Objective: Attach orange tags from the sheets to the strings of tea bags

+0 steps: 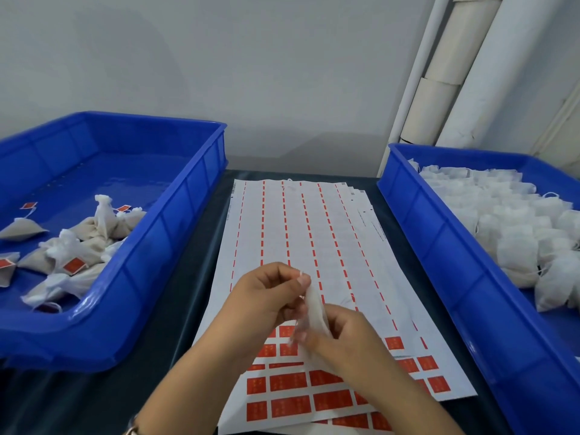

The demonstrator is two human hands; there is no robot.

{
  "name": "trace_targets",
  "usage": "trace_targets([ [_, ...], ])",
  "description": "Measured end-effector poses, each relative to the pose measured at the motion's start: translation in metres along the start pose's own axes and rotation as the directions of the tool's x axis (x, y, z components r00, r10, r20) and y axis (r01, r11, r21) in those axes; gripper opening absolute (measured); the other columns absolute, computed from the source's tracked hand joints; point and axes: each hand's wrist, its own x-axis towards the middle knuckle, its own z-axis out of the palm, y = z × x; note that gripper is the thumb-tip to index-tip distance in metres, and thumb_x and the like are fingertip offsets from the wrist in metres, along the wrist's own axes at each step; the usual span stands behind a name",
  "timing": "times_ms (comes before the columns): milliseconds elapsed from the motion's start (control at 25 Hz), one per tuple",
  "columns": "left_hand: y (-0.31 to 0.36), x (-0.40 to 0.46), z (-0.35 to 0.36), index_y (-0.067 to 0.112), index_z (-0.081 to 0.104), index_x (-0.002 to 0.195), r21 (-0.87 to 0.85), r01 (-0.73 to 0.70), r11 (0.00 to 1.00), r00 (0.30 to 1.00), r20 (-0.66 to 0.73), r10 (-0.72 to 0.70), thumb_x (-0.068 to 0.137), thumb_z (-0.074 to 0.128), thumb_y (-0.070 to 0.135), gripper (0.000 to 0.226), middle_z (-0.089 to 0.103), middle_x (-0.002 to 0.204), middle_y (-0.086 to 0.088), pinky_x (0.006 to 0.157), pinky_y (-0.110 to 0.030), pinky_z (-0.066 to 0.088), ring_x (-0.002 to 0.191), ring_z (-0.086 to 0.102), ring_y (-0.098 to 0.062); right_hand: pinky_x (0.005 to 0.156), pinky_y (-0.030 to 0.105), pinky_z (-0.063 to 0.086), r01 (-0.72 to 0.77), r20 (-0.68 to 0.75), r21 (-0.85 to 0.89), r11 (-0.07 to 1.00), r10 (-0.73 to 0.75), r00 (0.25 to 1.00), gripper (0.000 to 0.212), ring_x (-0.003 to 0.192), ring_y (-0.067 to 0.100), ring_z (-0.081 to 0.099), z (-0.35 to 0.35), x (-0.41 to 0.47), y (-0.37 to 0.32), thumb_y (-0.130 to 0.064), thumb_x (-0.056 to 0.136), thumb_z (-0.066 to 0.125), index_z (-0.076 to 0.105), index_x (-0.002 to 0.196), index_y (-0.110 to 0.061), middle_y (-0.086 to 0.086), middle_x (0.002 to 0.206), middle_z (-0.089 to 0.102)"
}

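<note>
Fingers (301,279) pinching tea bag (315,312), tagged bags (78,243) left bin (175,196), untagged bags (514,227) right bin (439,246)

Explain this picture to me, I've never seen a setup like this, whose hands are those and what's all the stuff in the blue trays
This is one picture from a camera worn on a person's head, looking down at their own bare hands. The left hand pinches a thin string, and the right hand holds a white tea bag above the sheets of orange tags, mostly peeled at the far end. The left blue tray holds tea bags already tagged. The right blue tray holds a heap of untagged white bags. Pale tubes lean on the wall.
</note>
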Motion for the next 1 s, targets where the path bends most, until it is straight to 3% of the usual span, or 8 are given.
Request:
trace_targets([
  [120,-0.005,0.003,-0.006,0.015,0.071,0.078,-0.008,0.007,1.0,0.989,-0.145,-0.008,0.083,0.064,0.021,0.01,0.071,0.07,0.001,0.059,-0.019,0.052,0.062,0.067,-0.013,0.059,0.009,0.047,-0.147,0.117,0.226,0.963,0.123,0.985,0.019,0.074,0.003,0.065,-0.004,-0.004,0.0,-0.044,0.086,0.058,0.067,0.079,-0.028,-0.019,0.072,0.067],
  [280,-0.017,0.005,-0.006,0.017,0.071,0.08,0.03,0.032,0.999,0.956,-0.292,-0.022,0.09,0.058,0.022,0.017,0.07,0.068,0.006,0.057,-0.02,0.05,0.062,0.067,-0.008,0.077,0.029,0.054,-0.196,0.25,0.699,0.687,0.022,0.968,0.014,0.071,0.016,0.065,-0.012,-0.005,-0.003,-0.029,0.074,0.066,0.074,0.079,-0.019,0.008,0.072,0.064],
  [480,-0.016,0.006,-0.013,0.009,0.057,0.101,-0.53,0.227,0.817,0.949,-0.069,-0.309,0.092,0.048,0.01,0.012,0.053,0.058,-0.004,0.04,-0.019,0.041,0.044,0.045,-0.009,0.089,0.032,0.05,-0.12,0.158,0.306,0.944,0.074,0.985,0.017,0.08,0.013,0.065,-0.01,-0.007,0.003,-0.046,0.074,0.068,0.071,0.083,-0.032,-0.007,0.073,0.067],
  [600,-0.015,0.006,-0.028,0.011,0.053,0.112,-0.706,0.263,0.658,0.943,0.044,-0.33,0.092,0.048,0.01,0.02,0.053,0.058,-0.004,0.041,-0.02,0.045,0.047,0.048,-0.009,0.085,0.029,0.05,-0.152,0.143,0.238,0.959,0.12,0.982,0.027,0.083,0.01,0.067,-0.019,-0.009,0.006,-0.052,0.073,0.062,0.067,0.085,-0.028,-0.009,0.078,0.07],
  [680,-0.013,0.008,-0.032,0.011,0.057,0.111,-0.716,0.217,0.664,0.94,-0.031,-0.341,0.09,0.049,0.009,0.022,0.058,0.064,-0.006,0.045,-0.021,0.048,0.052,0.052,-0.01,0.084,0.027,0.05,-0.163,0.151,0.23,0.959,0.13,0.98,0.025,0.084,0.012,0.067,-0.026,-0.009,0.006,-0.051,0.075,0.058,0.068,0.083,-0.029,-0.008,0.077,0.07],
  [800,-0.007,0.008,-0.033,0.025,0.069,0.098,-0.311,0.149,0.939,0.949,-0.221,-0.224,0.085,0.054,0.001,0.031,0.066,0.096,0.001,0.051,-0.023,0.05,0.061,0.059,-0.013,0.072,0.02,0.049,-0.155,0.19,0.205,0.966,0.116,0.975,0.026,0.082,0.009,0.068,-0.034,-0.011,0.005,-0.052,0.072,0.055,0.07,0.077,-0.031,-0.008,0.075,0.069],
  [880,-0.003,0.002,-0.031,0.045,0.065,0.101,0.132,0.018,0.991,1.0,-0.009,-0.017,0.081,0.06,0.001,0.049,0.057,0.115,0.018,0.057,-0.023,0.051,0.064,0.064,-0.013,0.067,0.016,0.048,-0.16,0.225,0.172,0.972,0.119,0.967,0.029,0.079,0.005,0.067,-0.038,-0.012,0.002,-0.054,0.069,0.053,0.069,0.081,-0.032,-0.009,0.075,0.069],
  [1000,0.0,-0.004,-0.021,0.051,0.056,0.107,0.432,-0.17,0.886,0.93,0.369,-0.001,0.081,0.068,0.018,0.043,0.059,0.11,0.026,0.061,-0.019,0.051,0.07,0.067,-0.011,0.066,0.015,0.045,-0.147,0.262,0.148,0.978,0.104,0.959,0.019,0.071,0.001,0.065,-0.04,-0.013,-0.002,-0.047,0.083,0.053,0.069,0.077,-0.039,-0.01,0.073,0.068],
])
